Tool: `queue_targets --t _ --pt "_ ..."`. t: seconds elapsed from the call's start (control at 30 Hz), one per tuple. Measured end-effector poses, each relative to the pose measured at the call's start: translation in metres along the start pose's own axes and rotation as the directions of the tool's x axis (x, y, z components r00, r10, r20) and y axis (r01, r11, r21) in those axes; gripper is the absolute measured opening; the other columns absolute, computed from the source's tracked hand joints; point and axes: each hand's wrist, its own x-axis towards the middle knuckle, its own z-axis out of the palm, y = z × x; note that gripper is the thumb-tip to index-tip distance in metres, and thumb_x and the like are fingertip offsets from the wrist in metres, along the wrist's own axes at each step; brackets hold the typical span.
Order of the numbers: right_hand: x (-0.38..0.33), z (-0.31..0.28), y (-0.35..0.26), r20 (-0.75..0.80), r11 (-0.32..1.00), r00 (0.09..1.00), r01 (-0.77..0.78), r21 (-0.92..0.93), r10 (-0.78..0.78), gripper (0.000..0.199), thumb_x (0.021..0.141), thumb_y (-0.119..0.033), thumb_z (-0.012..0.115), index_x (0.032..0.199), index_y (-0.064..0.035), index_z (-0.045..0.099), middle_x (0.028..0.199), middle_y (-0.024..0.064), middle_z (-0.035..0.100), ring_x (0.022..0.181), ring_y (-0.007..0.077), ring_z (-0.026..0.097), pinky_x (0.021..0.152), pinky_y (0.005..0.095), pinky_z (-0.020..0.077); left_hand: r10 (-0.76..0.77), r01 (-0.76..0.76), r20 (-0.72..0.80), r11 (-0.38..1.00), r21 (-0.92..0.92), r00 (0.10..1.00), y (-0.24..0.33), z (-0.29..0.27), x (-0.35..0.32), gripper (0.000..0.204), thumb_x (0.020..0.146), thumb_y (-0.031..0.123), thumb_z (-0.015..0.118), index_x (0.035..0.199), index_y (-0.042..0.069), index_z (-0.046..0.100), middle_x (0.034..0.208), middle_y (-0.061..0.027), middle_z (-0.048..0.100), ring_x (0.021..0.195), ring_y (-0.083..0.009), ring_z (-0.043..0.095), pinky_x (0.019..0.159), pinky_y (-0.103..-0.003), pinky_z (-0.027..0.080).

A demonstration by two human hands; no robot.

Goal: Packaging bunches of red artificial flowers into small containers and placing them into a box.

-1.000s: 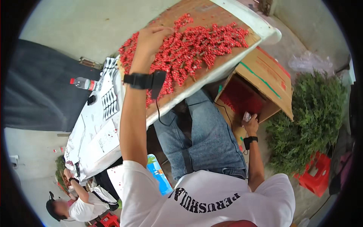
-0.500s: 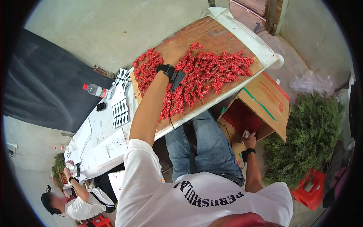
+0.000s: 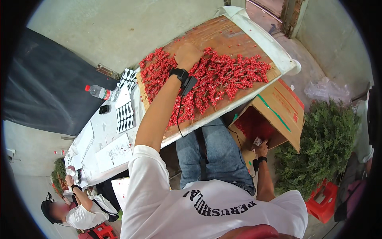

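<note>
Bunches of red berry sprigs (image 3: 234, 73) cover much of a brown wooden board (image 3: 223, 32) in front of me. My left hand (image 3: 188, 55) is over the board among the sprigs, its fingers curled in; what they grip, if anything, is hidden. On the right, below the board, my right hand (image 3: 261, 149) is closed on a small whitish wrapped thing (image 3: 257, 141) at the mouth of a cardboard box (image 3: 280, 105). The kind of that whitish thing is not plain. More red shows in the dark inside of the box.
Left of the board, the white-covered table bears a plastic bottle (image 3: 98, 92), patterned sheets (image 3: 125, 118) and paper (image 3: 113, 153). Green foliage (image 3: 318, 147) and a red stool (image 3: 323, 202) stand at right. Another person (image 3: 85, 215) works at lower left.
My left hand has moved slightly right and nearer on the board, and its blur is gone. The right hand stays at the box with the whitish thing. The view has shifted a little.
</note>
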Motion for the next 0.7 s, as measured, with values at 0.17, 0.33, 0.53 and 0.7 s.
queue_targets --t 0.17,0.33,0.53,0.7 --pt "0.001 0.0 0.0 -0.007 1.0 1.0 0.014 -0.015 -0.014 0.091 0.065 -0.032 0.085 0.138 -0.004 0.038 0.115 0.0301 0.069 0.109 0.0483 0.068 0.092 0.0515 0.0569 -0.005 0.004 -0.01 0.998 -0.055 1.0 -0.004 -0.001 0.001 0.04 0.076 0.042 0.074 0.071 0.003 0.076 0.069 -0.0195 0.071 0.07 -0.0341 0.074 0.068 -0.046 0.058" --pt "0.0 0.0 -0.004 0.034 0.999 0.999 -0.041 -0.012 0.041 0.094 0.062 -0.03 0.087 0.138 -0.002 0.038 0.116 0.0305 0.068 0.111 0.0475 0.067 0.094 0.0511 0.0564 -0.018 0.051 0.203 0.986 -0.158 0.979 -0.007 -0.03 -0.005 0.033 0.08 0.038 0.069 0.08 0.007 0.08 0.072 -0.0141 0.074 0.071 -0.0286 0.074 0.07 -0.041 0.057" --pt "-0.003 -0.003 0.0 0.001 1.0 1.0 0.03 -0.005 -0.03 0.094 0.062 -0.03 0.088 0.135 0.0005 0.039 0.117 0.0308 0.068 0.11 0.0471 0.068 0.095 0.0518 0.0561 0.093 -0.175 -0.243 0.924 -0.339 0.966 -0.003 -0.111 -0.088 0.021 0.088 0.026 0.077 0.095 0.007 0.083 0.074 -0.0072 0.076 0.068 -0.0143 0.071 0.065 -0.03 0.054" --pt "0.01 -0.001 0.01 0.102 0.984 0.994 0.016 0.18 -0.035 0.099 0.056 -0.047 0.092 0.124 0.0094 0.045 0.12 0.0309 0.068 0.111 0.0437 0.069 0.096 0.0507 0.0543 -0.277 0.062 -0.167 0.661 -0.748 0.946 -0.032 -0.168 -0.254 0.023 0.085 0.02 0.085 0.083 0.0 0.076 0.064 0.0003 0.066 0.06 -0.0058 0.056 0.055 -0.026 0.043"
